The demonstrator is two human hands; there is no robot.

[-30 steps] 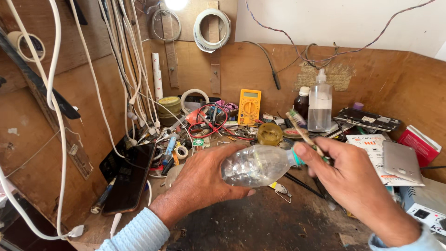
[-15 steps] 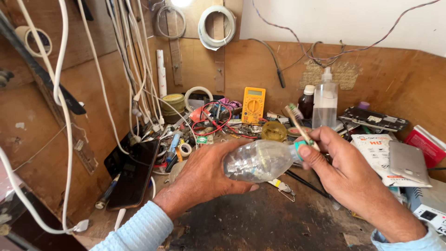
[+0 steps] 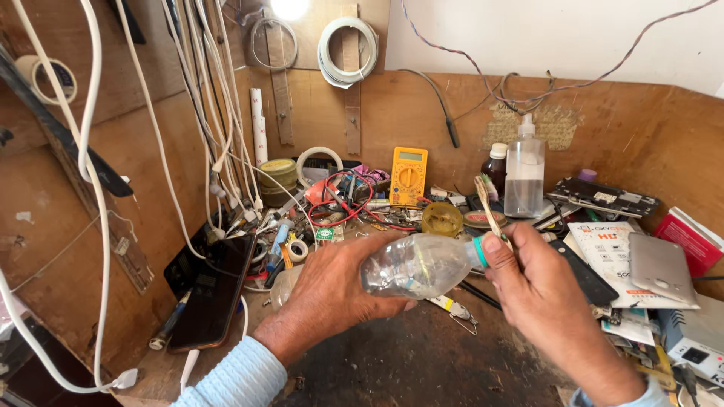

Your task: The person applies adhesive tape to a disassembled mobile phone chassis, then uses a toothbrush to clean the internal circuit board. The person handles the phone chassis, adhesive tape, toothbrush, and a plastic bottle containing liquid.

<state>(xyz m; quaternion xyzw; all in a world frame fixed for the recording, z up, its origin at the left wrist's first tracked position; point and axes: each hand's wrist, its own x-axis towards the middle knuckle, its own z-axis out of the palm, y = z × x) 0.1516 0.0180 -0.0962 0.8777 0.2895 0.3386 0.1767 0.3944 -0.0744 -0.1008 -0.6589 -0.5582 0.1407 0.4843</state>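
Workbench seen from above the person's hands. The left hand (image 3: pixel 332 290) wraps its fingers around the body of a clear plastic bottle (image 3: pixel 418 265), holding it on its side above the dark bench top (image 3: pixel 422 362). The right hand (image 3: pixel 539 290) pinches the bottle's teal cap (image 3: pixel 480 252) between thumb and fingers, and also grips a worn toothbrush (image 3: pixel 486 202) that sticks upward from the fist. Behind the hands: a yellow multimeter (image 3: pixel 409 175) leaning at the wooden back wall, a tall clear squeeze bottle (image 3: pixel 524 172), and a tangle of red wire (image 3: pixel 343 200). A dark phone (image 3: pixel 215 290) lies at left beneath hanging white cables (image 3: pixel 98 188).
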